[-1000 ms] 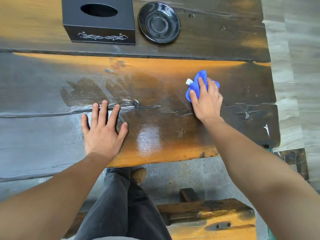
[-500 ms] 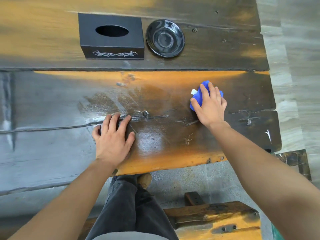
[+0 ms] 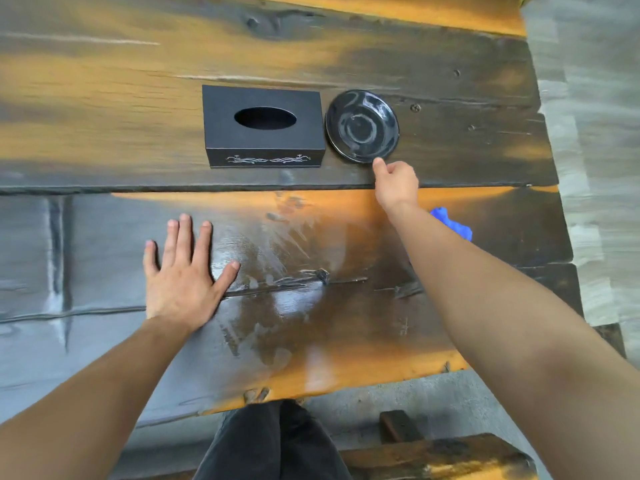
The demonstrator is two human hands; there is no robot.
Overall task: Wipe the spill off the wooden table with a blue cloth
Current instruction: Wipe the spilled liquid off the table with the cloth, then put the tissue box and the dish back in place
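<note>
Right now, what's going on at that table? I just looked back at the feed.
A person is partway through wiping a wooden table. The left hand lies flat and open on the wood beside streaky wet smears. The right hand is loosely curled, empty, reaching toward the black saucer next to the black tissue box. The blue cloth lies on the table, partly hidden behind the right forearm.

The surface is rough stained wood, wet-glossy in streaks; the saucer gleams glazed; the tissue box looks matt.
</note>
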